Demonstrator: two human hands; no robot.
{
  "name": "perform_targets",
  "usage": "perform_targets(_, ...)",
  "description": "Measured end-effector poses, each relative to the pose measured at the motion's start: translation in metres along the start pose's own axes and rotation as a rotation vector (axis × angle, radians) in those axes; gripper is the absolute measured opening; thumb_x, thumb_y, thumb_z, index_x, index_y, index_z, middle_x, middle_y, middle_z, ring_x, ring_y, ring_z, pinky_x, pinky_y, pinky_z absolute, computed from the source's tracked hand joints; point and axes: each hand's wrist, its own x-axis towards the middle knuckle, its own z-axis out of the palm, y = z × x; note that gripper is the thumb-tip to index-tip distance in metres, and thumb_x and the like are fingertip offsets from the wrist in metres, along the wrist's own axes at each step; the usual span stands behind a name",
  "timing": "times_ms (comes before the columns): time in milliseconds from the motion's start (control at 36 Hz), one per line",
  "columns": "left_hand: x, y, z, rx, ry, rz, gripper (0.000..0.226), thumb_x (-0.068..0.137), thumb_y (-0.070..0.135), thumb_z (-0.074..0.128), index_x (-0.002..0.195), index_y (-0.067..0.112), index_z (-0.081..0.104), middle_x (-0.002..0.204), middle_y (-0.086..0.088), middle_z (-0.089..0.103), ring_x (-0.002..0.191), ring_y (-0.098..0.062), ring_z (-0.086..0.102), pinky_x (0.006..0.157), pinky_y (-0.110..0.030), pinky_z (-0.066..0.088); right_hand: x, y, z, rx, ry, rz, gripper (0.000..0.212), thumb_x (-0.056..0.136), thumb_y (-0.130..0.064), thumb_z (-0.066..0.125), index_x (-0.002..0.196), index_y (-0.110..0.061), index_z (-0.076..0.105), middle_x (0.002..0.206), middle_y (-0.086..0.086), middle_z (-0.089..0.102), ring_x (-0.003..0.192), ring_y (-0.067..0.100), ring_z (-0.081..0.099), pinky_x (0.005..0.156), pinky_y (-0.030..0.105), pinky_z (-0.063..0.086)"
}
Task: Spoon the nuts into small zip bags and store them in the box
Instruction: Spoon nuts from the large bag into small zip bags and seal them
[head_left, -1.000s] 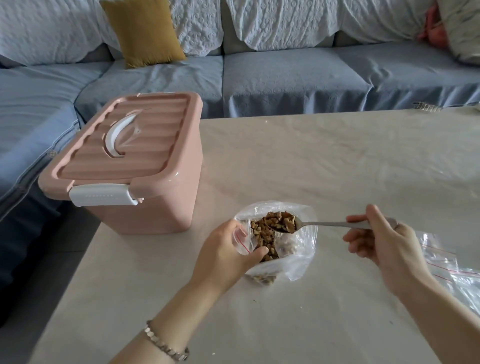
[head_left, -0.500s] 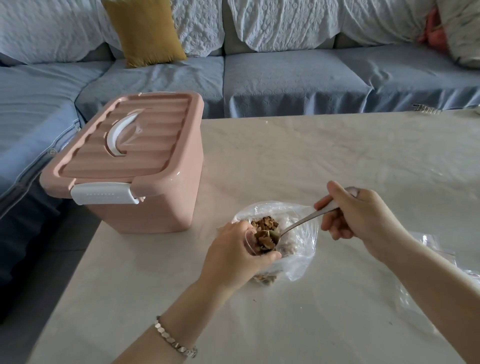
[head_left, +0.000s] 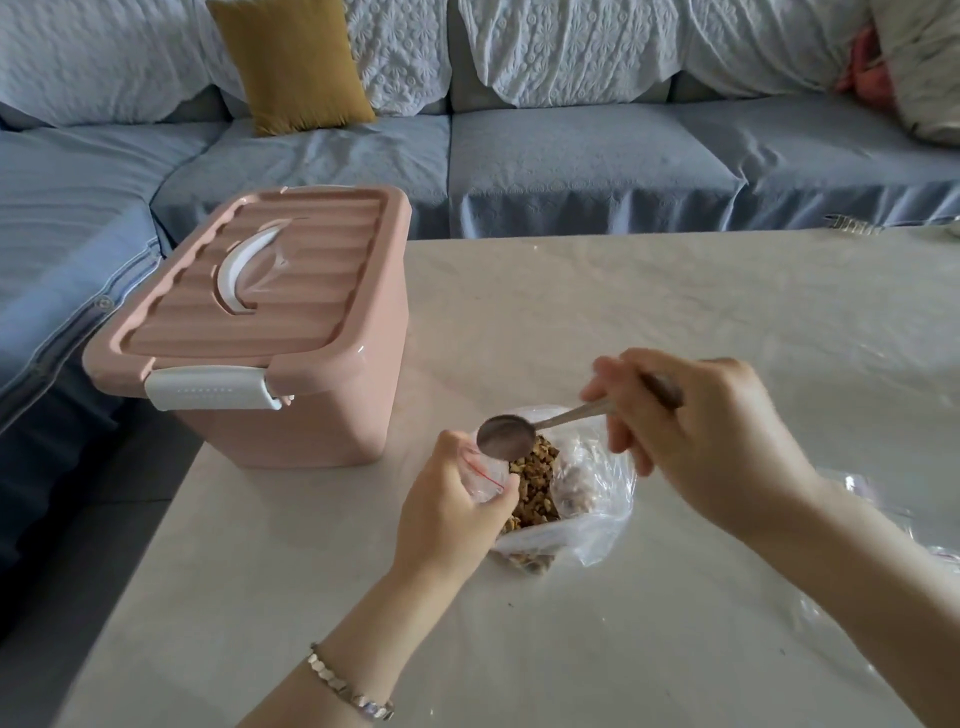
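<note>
Head view. Since half a second ago, the spoon (head_left: 506, 437) has come up out of the bag. Its bowl was buried in the nuts and is now above the bag mouth, tilted toward me, its metal face bare. The right hand (head_left: 711, 441) has risen with it and shifted a little right.

I note the right hand's fingers curled round the spoon handle, gripping it. The left hand (head_left: 452, 514) pinches the rim of the clear zip bag (head_left: 592, 499) at the red seal line, keeping the mouth open. A bracelet (head_left: 348, 686) is on that wrist.

The nuts (head_left: 535, 483) sit heaped inside the bag, which rests on the pale table (head_left: 623, 312) just in front of me. A few show through the plastic at the bottom.

The pink box (head_left: 291, 364) stands at the table's left corner, well apart from the bag, with its lid on and its white latch (head_left: 208, 387) down.

More clear bags (head_left: 857, 483) lie on the table at the right, partly behind the right forearm. Beyond the table is a blue sofa (head_left: 571, 166) with a yellow cushion (head_left: 291, 62).
</note>
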Motion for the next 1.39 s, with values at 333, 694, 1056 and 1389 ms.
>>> perform_targets(333, -0.009, -0.012, 0.001, 0.067, -0.063, -0.161, 0.027, 0.074, 0.034, 0.066, 0.088, 0.020, 0.046, 0.090, 0.005, 0.048, 0.084, -0.012, 0.051, 0.074, -0.025, 0.040, -0.056, 0.063, 0.029, 0.060, 0.259, 0.412, 0.029, 0.092, -0.030, 0.042, 0.071, -0.022, 0.061, 0.052, 0.003, 0.060, 0.042, 0.013, 0.056, 0.044, 0.021, 0.046)
perform_targets(694, -0.011, -0.004, 0.001, 0.142, -0.236, -0.169, 0.032, 0.082, 0.041, 0.061, 0.096, 0.024, 0.039, 0.082, 0.014, 0.047, 0.082, -0.017, 0.050, 0.067, -0.027, 0.034, -0.063, 0.068, 0.049, 0.245, 0.216, 0.635, 0.032, 0.097, -0.021, 0.042, 0.073, -0.011, 0.061, 0.050, 0.007, 0.061, 0.040, 0.019, 0.058, 0.042, 0.020, 0.046)
perform_targets(1056, -0.013, -0.009, -0.002, 0.035, -0.216, -0.193, 0.031, 0.079, 0.038, 0.066, 0.095, 0.028, 0.042, 0.085, 0.013, 0.055, 0.075, -0.001, 0.055, 0.067, -0.022, 0.038, -0.068, 0.078, 0.051, 0.675, 0.320, 1.044, 0.037, 0.099, -0.022, 0.037, 0.079, -0.001, 0.061, 0.048, 0.008, 0.063, 0.039, 0.015, 0.059, 0.038, 0.016, 0.045)
perform_targets(1389, -0.010, -0.006, -0.010, -0.003, -0.093, 0.037, 0.029, 0.074, 0.031, 0.072, 0.083, 0.027, 0.045, 0.084, 0.010, 0.054, 0.080, -0.008, 0.055, 0.072, -0.021, 0.041, -0.049, 0.067, 0.009, 0.668, 0.344, 0.946, 0.039, 0.099, -0.025, 0.037, 0.077, -0.003, 0.059, 0.042, 0.006, 0.059, 0.032, 0.012, 0.051, 0.034, 0.014, 0.037)
